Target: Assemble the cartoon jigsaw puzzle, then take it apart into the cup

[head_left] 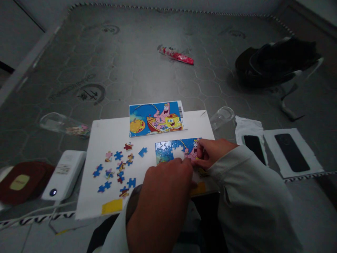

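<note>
A partly assembled jigsaw puzzle (165, 146) with a cartoon picture lies on a white board (105, 132); a gap shows in its middle. My left hand (168, 181) is over the puzzle's lower edge, its fingers curled and mostly hidden behind the knuckles. At the puzzle's right side, my right hand (214, 153) is closed in a pinch close to the left fingertips. Whatever either hand grips is hidden. Several loose puzzle pieces (118, 155) lie scattered on the board's left half, with one blue piece (143, 151) nearer the puzzle. The reference picture card (158, 117) lies behind it.
On the left are a clear tube (54, 122), a white power bank (64, 175) with a cable and a brown case (23, 182). Another clear tube (223, 116), a phone (254, 147) and a dark phone-like device (292, 153) lie right. Farther off are a red packet (176, 55) and a dark cap (273, 63).
</note>
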`<state>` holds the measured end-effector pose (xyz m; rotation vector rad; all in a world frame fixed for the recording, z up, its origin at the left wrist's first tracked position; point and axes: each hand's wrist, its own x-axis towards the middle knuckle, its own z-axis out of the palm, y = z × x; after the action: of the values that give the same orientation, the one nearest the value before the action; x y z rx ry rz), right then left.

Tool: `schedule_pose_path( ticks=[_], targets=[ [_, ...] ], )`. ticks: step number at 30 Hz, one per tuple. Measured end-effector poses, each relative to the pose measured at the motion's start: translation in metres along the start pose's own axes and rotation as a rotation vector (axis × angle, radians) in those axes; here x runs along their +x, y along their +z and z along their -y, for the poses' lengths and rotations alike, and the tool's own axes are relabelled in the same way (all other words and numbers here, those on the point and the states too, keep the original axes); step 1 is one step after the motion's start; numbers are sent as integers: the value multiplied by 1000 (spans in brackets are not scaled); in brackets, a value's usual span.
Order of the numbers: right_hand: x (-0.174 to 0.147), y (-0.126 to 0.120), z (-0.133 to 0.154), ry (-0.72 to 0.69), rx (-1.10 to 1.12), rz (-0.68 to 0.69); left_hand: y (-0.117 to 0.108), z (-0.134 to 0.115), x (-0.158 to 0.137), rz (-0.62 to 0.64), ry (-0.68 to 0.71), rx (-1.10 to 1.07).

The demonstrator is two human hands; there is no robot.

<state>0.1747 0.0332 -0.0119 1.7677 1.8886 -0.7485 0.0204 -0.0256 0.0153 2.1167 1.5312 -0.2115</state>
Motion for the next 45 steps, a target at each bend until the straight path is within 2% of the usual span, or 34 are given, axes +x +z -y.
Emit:
schedule_pose_path(
  ticks=[6,18,22,27,36,41,45],
  targets=[
    [-2,-3,2,23,-40,27,-2,5,4,50,103,-6],
    [0,0,4,66,-50,15,2,11,0,9,58,52],
    [0,1,-1,16,-13,5,-1,12,1,32,71,21],
    [-4,-1,-2,-18,20,0,-2,9,3,131,74,21],
    [-3,0,-4,-47,26,1,-4,6,1,163,105,5],
    [-5,-2,-2,-43,-4,5,2,14,1,80,116,-83],
    [-7,-6,1,-30,2,29,-2,21,1,72,122,-158]
  ],
)
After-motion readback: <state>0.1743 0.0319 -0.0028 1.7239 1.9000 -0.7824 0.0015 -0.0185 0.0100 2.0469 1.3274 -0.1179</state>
